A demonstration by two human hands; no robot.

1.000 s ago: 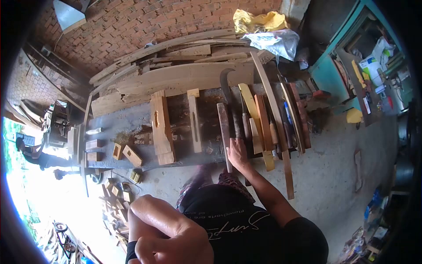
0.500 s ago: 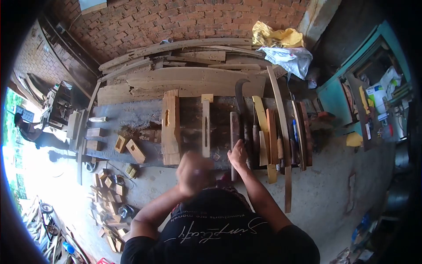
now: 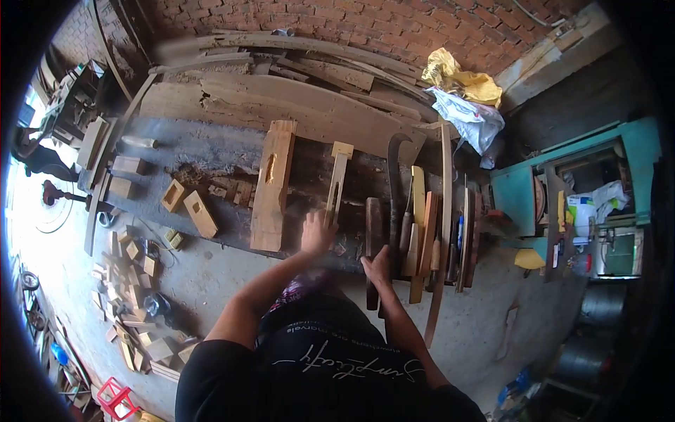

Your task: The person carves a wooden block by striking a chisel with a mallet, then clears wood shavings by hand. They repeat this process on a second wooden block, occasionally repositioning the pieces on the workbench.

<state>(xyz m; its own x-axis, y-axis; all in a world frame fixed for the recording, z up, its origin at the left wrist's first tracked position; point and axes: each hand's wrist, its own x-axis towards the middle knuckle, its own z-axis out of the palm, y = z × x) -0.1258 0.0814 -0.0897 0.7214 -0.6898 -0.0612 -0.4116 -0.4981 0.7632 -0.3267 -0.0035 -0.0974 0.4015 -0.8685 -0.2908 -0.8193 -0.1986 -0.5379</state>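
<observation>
My left hand [image 3: 318, 235] is over the lower end of a narrow slotted wooden piece [image 3: 339, 179], fingers at its edge; the near end is hidden beneath the hand. A small block sits across the far end of that piece. My right hand [image 3: 377, 268] is closed at the near part of a dark wooden bar [image 3: 375, 225], its thumb on the bar and the other fingers mostly hidden. Just right of the bar lies a sickle [image 3: 394, 165] with a curved blade. Left of my left hand lies a thick mortised timber [image 3: 273, 190].
Several chisels and wooden strips [image 3: 426, 232] lie at the right of the workbench [image 3: 225, 144]. Two small mortised blocks [image 3: 200, 215] lie at the left. Offcuts [image 3: 133, 274] cover the floor at left. A teal cabinet [image 3: 512, 200] stands at right, and boards lean along the brick wall.
My left hand, blurred in the air near my body before, is now over the slotted piece's near end. My right hand stays at the dark bar. The whole view has turned and shifted.
</observation>
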